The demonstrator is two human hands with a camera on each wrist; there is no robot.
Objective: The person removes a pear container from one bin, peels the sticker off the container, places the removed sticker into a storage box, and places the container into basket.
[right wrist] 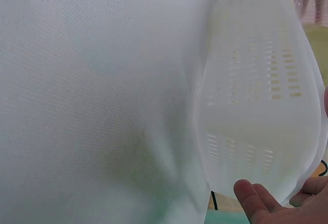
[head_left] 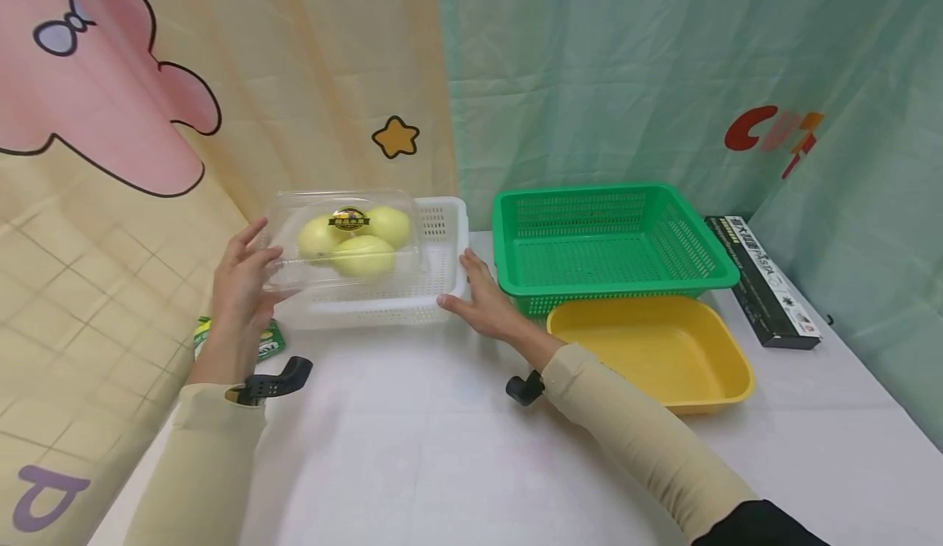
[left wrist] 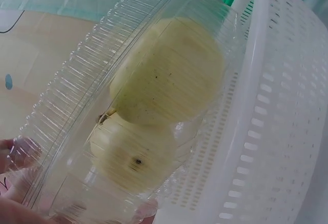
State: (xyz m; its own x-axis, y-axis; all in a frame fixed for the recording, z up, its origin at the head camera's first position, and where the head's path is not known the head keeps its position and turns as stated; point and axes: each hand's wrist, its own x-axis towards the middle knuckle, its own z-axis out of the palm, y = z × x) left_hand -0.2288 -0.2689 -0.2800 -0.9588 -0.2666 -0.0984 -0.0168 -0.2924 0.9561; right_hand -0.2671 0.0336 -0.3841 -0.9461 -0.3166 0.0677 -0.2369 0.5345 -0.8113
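My left hand (head_left: 246,272) grips the left end of a clear plastic fruit box (head_left: 287,231) and holds it over the left part of a white perforated basket (head_left: 442,259). Inside the box lie three pale yellow-green fruits (head_left: 364,257), apparently pears; a stem and dark specks show in the left wrist view. A dark label (head_left: 349,219) is on the lid. My right hand (head_left: 486,300) holds the basket's right end, thumb over the rim and fingers (right wrist: 248,196) against the outer wall. The box hides the basket's left side.
Right of the white basket stands a green basket (head_left: 589,255), with a yellow tub (head_left: 656,349) in front of it. A black-and-white carton (head_left: 766,284) lies at the far right. Behind my left wrist is a green packet (head_left: 270,340). Curtains (head_left: 589,79) border the white table (head_left: 412,448).
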